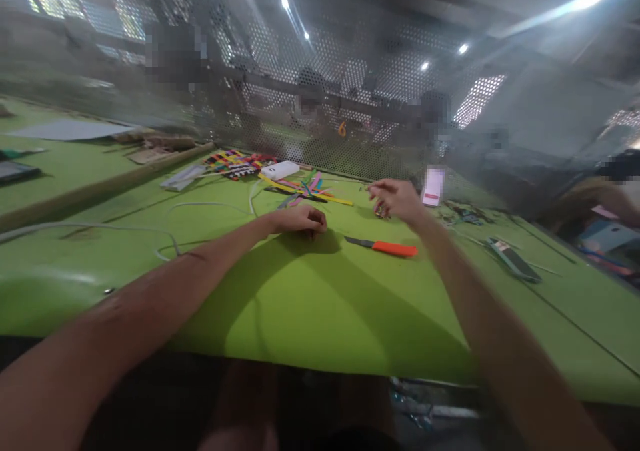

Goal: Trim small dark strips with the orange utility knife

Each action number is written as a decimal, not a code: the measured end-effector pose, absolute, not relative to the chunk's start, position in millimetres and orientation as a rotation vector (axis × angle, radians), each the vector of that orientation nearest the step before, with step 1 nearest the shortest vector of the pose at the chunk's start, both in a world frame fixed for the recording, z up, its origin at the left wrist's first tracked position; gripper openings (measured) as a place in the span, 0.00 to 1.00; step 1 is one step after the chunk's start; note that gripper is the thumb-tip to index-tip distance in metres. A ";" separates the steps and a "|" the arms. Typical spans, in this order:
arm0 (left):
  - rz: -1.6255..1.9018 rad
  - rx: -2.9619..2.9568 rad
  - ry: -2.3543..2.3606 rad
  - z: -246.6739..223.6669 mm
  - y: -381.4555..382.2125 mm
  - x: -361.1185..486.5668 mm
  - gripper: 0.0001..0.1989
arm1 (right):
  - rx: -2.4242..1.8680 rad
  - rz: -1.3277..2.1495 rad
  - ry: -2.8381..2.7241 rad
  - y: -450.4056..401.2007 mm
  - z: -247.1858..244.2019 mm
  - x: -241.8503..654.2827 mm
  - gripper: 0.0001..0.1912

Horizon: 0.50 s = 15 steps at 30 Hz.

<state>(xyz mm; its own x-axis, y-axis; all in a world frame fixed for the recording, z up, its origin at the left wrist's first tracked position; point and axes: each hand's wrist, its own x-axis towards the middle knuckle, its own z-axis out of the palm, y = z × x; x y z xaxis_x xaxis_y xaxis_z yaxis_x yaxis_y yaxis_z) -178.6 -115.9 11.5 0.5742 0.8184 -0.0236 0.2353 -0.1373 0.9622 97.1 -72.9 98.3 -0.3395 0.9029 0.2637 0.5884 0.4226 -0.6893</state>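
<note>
Near edge: a lime-green desk (320, 311) is extending across the view, and a small metal stud (109, 291) is showing on its left part.

Working area: a knife (383, 246) is lying flat, its dark blade pointing leftward and its orange handle resting near the right wrist. The left hand (300, 219) is closing its fingers in a curl, thumb against forefinger, low over the desk; whether anything thin is being gripped cannot be told. The right hand (397, 198) is hovering with its fingers loosely open and slightly bent, just beside a small multicoloured bundle (383, 211); contact between them cannot be determined.

Right side: a dark flat device (513, 259) is lying aslant, and dark scraps (465, 212) are lying beyond it.

Beyond the hands: coloured strips (310, 190) are crossing in a loose pile. A pink-and-white packet (433, 186) is standing or lying to the right, its reddish band bearing nothing readable. A white device (281, 170) is lying behind the strips, its dark mark remaining illegible, beside multicoloured woven pieces (235, 163).

Background: a perforated screen (360, 154) is rising behind the desk, carrying an orange shape (342, 129) resembling a "6".
</note>
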 end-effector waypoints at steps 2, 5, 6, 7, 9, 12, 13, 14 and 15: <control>0.636 1.690 0.879 11.7 -116.6 -179.9 0.11 | -1.128 0.764 -2.170 -95.5 77.5 76.9 0.12; 0.637 1.727 0.878 12.4 -119.1 -183.0 0.10 | -1.028 0.632 -2.357 -117.5 52.4 57.4 0.13; 0.634 1.738 0.884 12.7 -119.8 -184.1 0.10 | -1.000 0.605 -2.383 -120.7 47.3 55.2 0.11; 0.627 1.744 0.888 13.0 -120.3 -185.1 0.10 | -0.980 0.586 -2.402 -122.0 43.7 55.1 0.11; 0.611 1.747 0.889 13.3 -120.5 -187.0 0.10 | -0.968 0.565 -2.412 -120.1 40.1 59.9 0.13; 0.591 1.742 0.884 13.1 -120.4 -189.0 0.11 | -1.004 0.497 -2.423 -111.2 38.1 71.1 0.12; 0.585 1.739 0.886 13.0 -120.6 -189.6 0.11 | -1.015 0.465 -2.430 -107.6 37.3 74.1 0.12; 0.584 1.738 0.889 13.1 -121.0 -190.0 0.12 | -1.022 0.429 -2.438 -103.9 36.5 76.5 0.12; 0.586 1.737 0.891 13.3 -121.7 -190.4 0.13 | -1.027 0.395 -2.446 -100.3 35.5 78.3 0.12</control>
